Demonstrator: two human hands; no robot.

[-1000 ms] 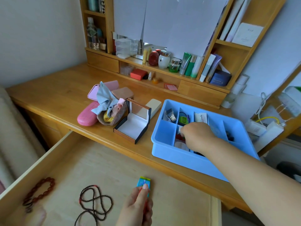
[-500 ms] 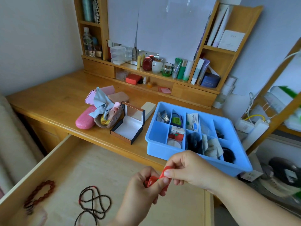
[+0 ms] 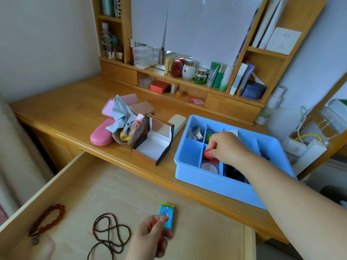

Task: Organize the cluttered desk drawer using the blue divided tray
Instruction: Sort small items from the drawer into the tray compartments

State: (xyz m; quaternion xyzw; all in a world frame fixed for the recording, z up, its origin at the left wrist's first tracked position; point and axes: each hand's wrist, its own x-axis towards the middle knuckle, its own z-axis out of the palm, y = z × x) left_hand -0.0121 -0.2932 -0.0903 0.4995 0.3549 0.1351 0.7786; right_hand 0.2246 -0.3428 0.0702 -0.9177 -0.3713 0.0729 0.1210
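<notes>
Hidden: right hand (image 3: 228,147) covers most of the pinched red piece (image 3: 207,153) over blue tray (image 3: 216,182).
Left hand (image 3: 152,235): grips red item, partly hidden; blue packet (image 3: 166,214) long axis near-far.

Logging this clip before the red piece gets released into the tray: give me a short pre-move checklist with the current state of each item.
1. Right hand pinches the red piece: ok.
2. Red piece is over a tray compartment, not a divider: cannot tell, the hand hides part of it.
3. That compartment has room: cannot tell; a red item and a round one already lie there.
4. Left hand grips the blue packet over the drawer: ok.
5. Tray sits fully on the desk: ok.
6. Drawer emptied: not ok; the bracelet and bead string lie inside.
</notes>
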